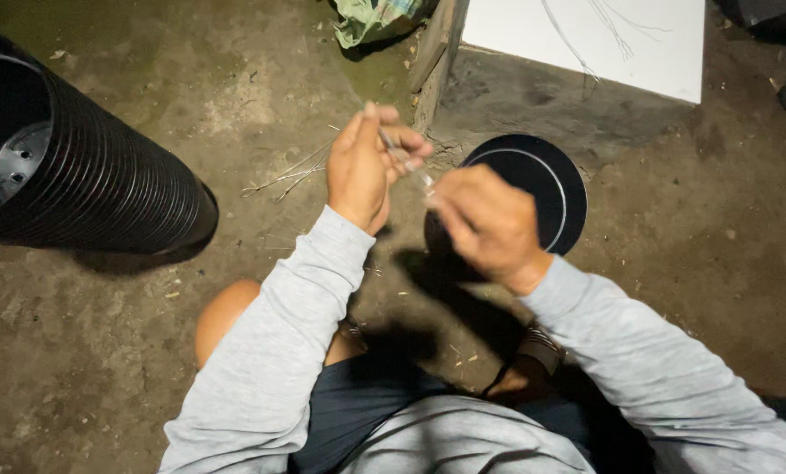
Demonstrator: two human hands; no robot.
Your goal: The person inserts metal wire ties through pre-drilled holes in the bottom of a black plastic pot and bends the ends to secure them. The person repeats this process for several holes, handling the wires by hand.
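Note:
My left hand (368, 164) is raised in front of me, its fingers pinched on one end of a thin metal wire (403, 159). My right hand (483, 221) is closed on the other end of the same wire, a little lower and to the right, and looks blurred. Both arms wear grey sleeves. Just behind my right hand, a black round pot (544, 188) sits on the floor, partly hidden by the hand.
A long stack of black ribbed pots (86, 175) lies on its side at the left. Loose wires (288, 178) lie on the concrete floor past my left hand. A white-topped block (586, 61) stands at the back right, crumpled cloth (371, 17) beside it.

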